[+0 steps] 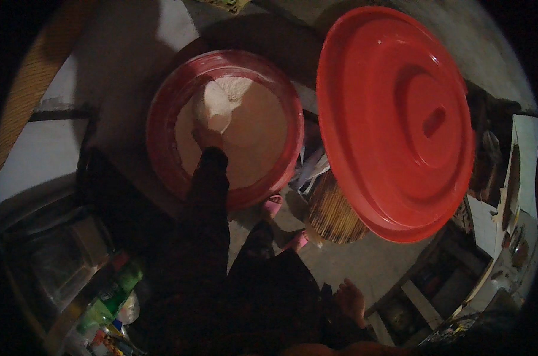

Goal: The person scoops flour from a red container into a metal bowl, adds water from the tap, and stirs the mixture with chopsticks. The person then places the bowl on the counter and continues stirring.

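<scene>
My left hand (pixel 208 137) reaches down into a deep red plastic tub (pixel 155 129). Pale flour (pixel 255 147) fills much of the tub, its surface mostly smooth, with a rough dug patch at the far side. The fingers grip the near edge of a rounded bowl or scoop (pixel 201 108), which carries a whitish heap of flour just above or at the surface; I cannot tell whether it touches. Down at my right side, my right hand (pixel 351 299) hangs with loosely bent fingers and nothing visible in it.
A big red plastic lid (pixel 384 133) leans right of the tub, partly covering a bundle of straw-like stalks (pixel 333 209). Pink slippers (pixel 273 205) are on my feet. Green plastic bottles (pixel 113 293) lie lower left. A cluttered wooden shelf or crate (pixel 420 298) stands lower right.
</scene>
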